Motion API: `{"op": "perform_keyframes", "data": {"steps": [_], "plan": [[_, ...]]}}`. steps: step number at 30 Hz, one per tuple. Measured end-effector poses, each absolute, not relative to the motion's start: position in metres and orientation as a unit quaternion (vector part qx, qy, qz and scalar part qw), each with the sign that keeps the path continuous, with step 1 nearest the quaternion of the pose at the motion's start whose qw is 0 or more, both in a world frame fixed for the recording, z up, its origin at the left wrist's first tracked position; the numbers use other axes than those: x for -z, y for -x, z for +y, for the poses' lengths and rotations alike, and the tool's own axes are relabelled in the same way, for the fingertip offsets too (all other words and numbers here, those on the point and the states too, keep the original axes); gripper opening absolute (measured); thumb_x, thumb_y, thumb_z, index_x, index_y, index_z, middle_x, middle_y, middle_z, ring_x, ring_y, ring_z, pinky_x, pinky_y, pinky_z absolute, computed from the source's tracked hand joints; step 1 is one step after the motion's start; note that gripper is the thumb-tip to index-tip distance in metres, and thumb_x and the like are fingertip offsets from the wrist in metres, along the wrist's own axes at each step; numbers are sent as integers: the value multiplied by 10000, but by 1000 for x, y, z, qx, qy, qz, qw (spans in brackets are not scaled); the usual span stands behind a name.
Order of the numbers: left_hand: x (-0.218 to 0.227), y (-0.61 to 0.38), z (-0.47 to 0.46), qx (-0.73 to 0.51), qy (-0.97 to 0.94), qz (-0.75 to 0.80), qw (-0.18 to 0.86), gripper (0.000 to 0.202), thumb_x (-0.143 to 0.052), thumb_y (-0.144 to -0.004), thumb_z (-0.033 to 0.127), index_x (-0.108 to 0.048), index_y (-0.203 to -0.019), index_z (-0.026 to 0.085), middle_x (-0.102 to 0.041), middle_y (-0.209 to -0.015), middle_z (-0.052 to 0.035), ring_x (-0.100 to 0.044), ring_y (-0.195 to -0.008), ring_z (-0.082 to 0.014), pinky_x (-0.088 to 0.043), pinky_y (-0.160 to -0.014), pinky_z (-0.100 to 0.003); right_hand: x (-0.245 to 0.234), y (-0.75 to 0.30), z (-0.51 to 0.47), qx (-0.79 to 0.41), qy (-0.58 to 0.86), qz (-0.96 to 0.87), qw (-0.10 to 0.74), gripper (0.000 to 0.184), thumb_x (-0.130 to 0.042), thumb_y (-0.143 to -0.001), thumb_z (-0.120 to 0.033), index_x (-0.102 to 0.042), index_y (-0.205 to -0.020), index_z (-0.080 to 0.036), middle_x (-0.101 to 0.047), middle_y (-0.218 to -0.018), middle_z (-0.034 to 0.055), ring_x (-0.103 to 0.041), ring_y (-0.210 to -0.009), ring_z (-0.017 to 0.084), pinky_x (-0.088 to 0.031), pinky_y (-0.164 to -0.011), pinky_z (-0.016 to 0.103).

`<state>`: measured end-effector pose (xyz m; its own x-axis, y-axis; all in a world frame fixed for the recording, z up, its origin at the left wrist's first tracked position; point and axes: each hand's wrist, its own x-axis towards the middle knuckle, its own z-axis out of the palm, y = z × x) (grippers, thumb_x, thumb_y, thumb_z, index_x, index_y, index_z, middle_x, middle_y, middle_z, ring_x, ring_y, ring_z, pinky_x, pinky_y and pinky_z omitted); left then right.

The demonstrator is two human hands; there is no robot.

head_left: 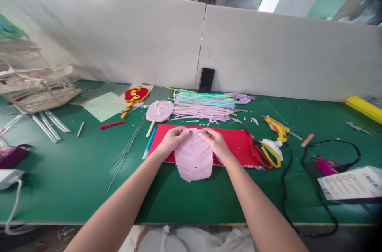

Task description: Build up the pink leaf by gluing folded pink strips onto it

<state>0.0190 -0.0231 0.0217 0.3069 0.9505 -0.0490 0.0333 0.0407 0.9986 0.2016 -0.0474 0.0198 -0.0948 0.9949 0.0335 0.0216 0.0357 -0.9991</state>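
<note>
Between my hands is a lilac leaf-shaped piece (194, 158), built from rows of fuzzy strips that look like pipe cleaners meeting in a V pattern. My left hand (176, 139) pinches its upper left edge, and my right hand (215, 143) pinches the upper right edge. The piece lies partly over a red board (234, 144), its lower end reaching past the board's front edge. Just beyond the board is a bundle of lilac and mint pipe cleaners (203, 109). A round lilac fan shape (159, 111) with a pale handle lies to the left of the bundle.
Scissors (261, 152) rest at the board's right end, near a yellow glue gun (277, 128) with a black cord. Further right is a white box (350, 183). Thin wires (127, 154) and a red-yellow fan (135, 95) lie left. A phone (206, 80) leans on the partition.
</note>
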Motion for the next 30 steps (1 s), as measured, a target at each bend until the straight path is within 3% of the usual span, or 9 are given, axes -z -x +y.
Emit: {"op": "perform_keyframes", "data": {"steps": [8,19,24,30], "plan": [[-23,-18,-22,-398,-617,430,525,393,-665,-700,515,-657,-802,135,-641,-742,-27,-570,-695,-154,-431,-623,-249,-26,-202,-49,-499,475,-538,486,251,-664,-714,-441,-646,-825,-215,-652,-817,5,-579,-762,169,-428,-661,267],[-19,-18,-20,-401,-642,418,502,356,-689,-685,493,-644,-747,146,-627,-707,-6,-544,-674,-134,-410,-628,-235,-19,-204,-46,-494,480,-541,483,230,-665,-720,-423,-655,-822,-217,-624,-760,-1,-556,-734,167,-413,-658,270],[-22,-20,-23,-394,-643,430,496,372,-671,-695,513,-637,-732,144,-614,-677,1,-534,-640,-129,-397,-597,-232,-21,-203,-47,-502,465,-549,479,369,-502,-817,-544,-653,-832,-208,-640,-759,16,-588,-778,192,-438,-688,292],[-21,-21,-22,-370,-672,424,482,361,-647,-726,499,-652,-775,142,-645,-747,-22,-566,-704,-151,-412,-648,-245,-22,-203,-47,-473,475,-570,475,279,-666,-704,-473,-636,-795,-211,-633,-778,4,-566,-737,165,-427,-661,272]]}}
